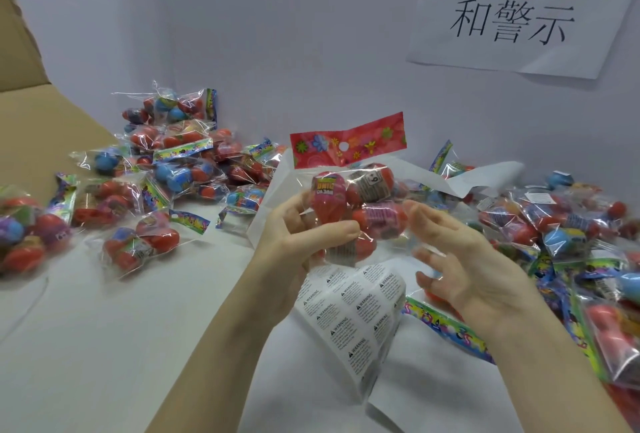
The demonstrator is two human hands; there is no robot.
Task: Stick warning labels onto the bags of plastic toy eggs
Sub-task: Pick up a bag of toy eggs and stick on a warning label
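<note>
A clear bag (356,204) of red plastic toy eggs, topped by a red flowered header card (348,141), is held upright above the white table (104,346). It is gripped from the left by the left hand (304,238), whose fingers are curled round the lower eggs. The right hand (460,259) is seen at the bag's right side, its fingers loosely spread and bent; its fingertips (414,210) are touching the film. A curled sheet of warning labels (356,314) lies under the hands on the table. More bags, filled with red and blue eggs, are heaped to the left (173,169) and to the right (568,235). A brown cardboard box flap (31,113) is seen at the far left, and a paper sign (519,9) with printed characters is fixed to the wall.
</note>
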